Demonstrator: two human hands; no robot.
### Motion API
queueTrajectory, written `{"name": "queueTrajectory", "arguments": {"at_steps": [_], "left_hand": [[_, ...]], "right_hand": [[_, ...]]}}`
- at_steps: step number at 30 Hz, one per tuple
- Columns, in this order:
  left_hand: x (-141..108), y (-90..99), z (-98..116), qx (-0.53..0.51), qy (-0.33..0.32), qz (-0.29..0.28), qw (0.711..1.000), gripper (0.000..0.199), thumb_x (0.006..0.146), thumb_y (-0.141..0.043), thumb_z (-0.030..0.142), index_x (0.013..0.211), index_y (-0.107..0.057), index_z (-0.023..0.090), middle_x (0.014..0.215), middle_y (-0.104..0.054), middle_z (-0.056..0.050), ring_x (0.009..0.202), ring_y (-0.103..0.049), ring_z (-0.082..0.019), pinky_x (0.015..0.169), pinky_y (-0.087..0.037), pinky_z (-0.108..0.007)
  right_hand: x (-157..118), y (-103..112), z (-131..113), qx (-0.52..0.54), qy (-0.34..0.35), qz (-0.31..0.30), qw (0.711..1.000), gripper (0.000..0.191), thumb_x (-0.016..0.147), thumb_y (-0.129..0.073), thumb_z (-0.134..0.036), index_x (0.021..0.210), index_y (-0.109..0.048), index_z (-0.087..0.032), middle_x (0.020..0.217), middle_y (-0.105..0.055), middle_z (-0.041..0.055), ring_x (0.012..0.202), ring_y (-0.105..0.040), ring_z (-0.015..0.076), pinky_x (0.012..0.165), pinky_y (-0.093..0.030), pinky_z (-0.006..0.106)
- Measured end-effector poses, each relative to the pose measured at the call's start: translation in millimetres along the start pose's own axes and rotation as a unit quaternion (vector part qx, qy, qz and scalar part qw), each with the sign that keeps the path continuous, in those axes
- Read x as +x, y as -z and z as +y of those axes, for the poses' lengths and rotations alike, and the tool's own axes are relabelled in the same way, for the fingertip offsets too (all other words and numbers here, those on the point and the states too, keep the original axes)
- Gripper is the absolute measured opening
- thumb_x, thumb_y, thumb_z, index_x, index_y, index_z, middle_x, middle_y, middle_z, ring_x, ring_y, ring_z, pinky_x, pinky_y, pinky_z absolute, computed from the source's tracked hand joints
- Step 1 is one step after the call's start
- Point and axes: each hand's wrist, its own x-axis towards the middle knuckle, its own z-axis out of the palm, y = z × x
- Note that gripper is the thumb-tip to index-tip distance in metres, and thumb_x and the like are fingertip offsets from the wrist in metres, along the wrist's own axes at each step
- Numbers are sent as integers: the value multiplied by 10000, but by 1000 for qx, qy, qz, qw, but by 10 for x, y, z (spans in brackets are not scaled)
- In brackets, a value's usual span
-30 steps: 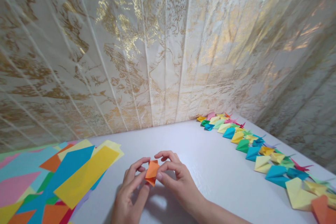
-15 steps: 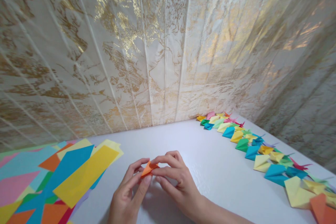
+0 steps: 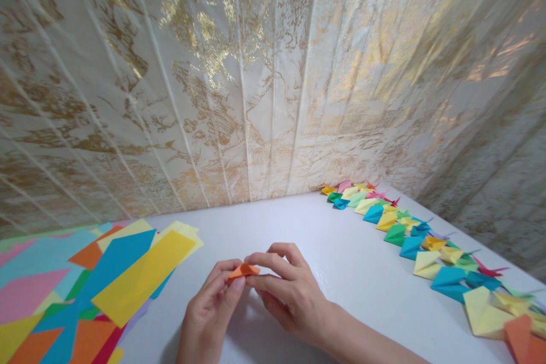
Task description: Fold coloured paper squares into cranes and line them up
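Note:
A small folded piece of orange paper is held just above the white table, near the bottom middle of the head view. My left hand pinches its left end, with the thumb in front and the fingers behind. On the other side, my right hand has its index and middle fingertips on the paper's right end. The right thumb is partly hidden beneath the fingers.
Flat coloured paper sheets lie overlapping at the left, a yellow sheet on top. Along the table's right side run rows of folded paper shapes. A gold-patterned curtain hangs behind.
The orange paper has tilted and looks flatter, its near face less visible. My right thumb has tucked in under the fingers. The view has shifted slightly.

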Motion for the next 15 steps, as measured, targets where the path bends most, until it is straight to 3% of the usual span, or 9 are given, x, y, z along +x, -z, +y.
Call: {"name": "queueTrajectory", "arguments": {"at_steps": [5,15], "left_hand": [[0,22,35,-11,11,-34,999,340,865,-674,486,1040,-760,207,1053,-735,-46,981,-683,-234,859,-534,-247],[-2,73,-33,-5,1,-62,998,350,917,-593,489,1038,-728,191,1017,-727,-48,979,-662,-237,854,-521,-259]], "right_hand": [[-18,11,10,-13,6,-14,1000,397,935,-483,-64,1264,-603,-250,1233,-716,45,1001,-570,204,908,-472,368],[40,26,-42,126,-24,-7,992,527,868,-460,-19,1307,-587,-282,1232,-715,49,976,-618,195,888,-492,385]]}}
